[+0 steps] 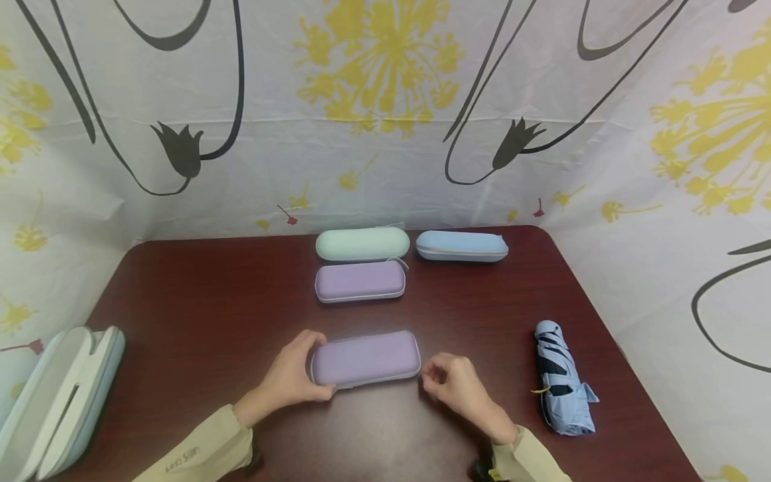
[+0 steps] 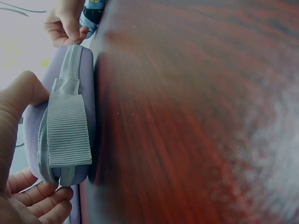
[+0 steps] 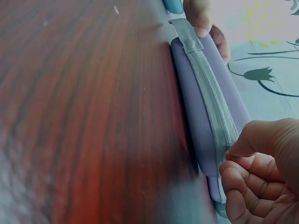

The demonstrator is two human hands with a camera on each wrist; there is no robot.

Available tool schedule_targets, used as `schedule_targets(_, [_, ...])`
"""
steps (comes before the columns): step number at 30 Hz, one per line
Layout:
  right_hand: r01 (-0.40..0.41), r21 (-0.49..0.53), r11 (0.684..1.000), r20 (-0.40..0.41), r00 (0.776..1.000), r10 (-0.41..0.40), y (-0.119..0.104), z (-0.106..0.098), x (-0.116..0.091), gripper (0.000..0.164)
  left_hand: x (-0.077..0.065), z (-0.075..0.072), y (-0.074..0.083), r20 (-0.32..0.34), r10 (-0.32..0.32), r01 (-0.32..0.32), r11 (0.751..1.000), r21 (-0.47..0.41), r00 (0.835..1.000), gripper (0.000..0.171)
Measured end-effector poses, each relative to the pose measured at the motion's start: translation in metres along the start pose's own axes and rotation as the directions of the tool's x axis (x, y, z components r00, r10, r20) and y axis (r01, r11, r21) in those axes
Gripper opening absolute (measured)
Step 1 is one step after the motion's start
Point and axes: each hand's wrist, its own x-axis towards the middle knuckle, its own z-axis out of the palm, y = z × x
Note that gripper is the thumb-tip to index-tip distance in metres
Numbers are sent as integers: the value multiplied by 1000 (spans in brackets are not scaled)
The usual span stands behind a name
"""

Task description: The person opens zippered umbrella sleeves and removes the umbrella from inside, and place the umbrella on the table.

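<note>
A purple zippered case (image 1: 366, 358) lies near the middle of the table. My left hand (image 1: 288, 376) grips its left end between thumb and fingers. In the left wrist view a grey ribbed strap (image 2: 69, 130) covers part of the side near that hand. At the case's right end, my right hand (image 1: 456, 387) has thumb and forefinger pinched together. The right wrist view puts that pinch on the small zipper pull (image 3: 228, 148), mostly hidden by the fingertips. The zipper (image 3: 217, 100) looks closed along the visible side.
Behind it lie a second purple case (image 1: 360, 281), a mint green case (image 1: 363, 244) and a light blue case (image 1: 462, 246). A folded blue umbrella (image 1: 563, 381) lies at the right. At the left edge sits a pale blue and white case-like object (image 1: 66, 402). Patterned cloth (image 1: 385, 174) hangs behind the table.
</note>
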Motion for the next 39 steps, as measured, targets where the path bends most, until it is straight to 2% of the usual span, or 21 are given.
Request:
schedule_targets(10, [11,20,1000,-92,996,-9,-10,14,-6,21,-1,0,0,-5,2,-2,1000,-14,1000,67])
schedule_targets(18, [11,-33,999,-185,983,-17,-25,26,-7,23,-1,1,-1,-11,11,-11,1000,-23,1000,66])
schedule_targets(25, [9,-7,1000,-195,981,-10,-33,29,-7,25,-1,0,-2,-1,9,-9,1000,-22,1000,67])
schedule_targets(32, [27,-38,999,-203,979,-34,-34,32,-7,24,0,1,-3,-17,34,-35,999,-25,999,68])
schedule_targets(39, [44,-64,997,-215,975,-57,-40,38,-7,22,0,0,-4,5,23,-23,999,-28,1000,68])
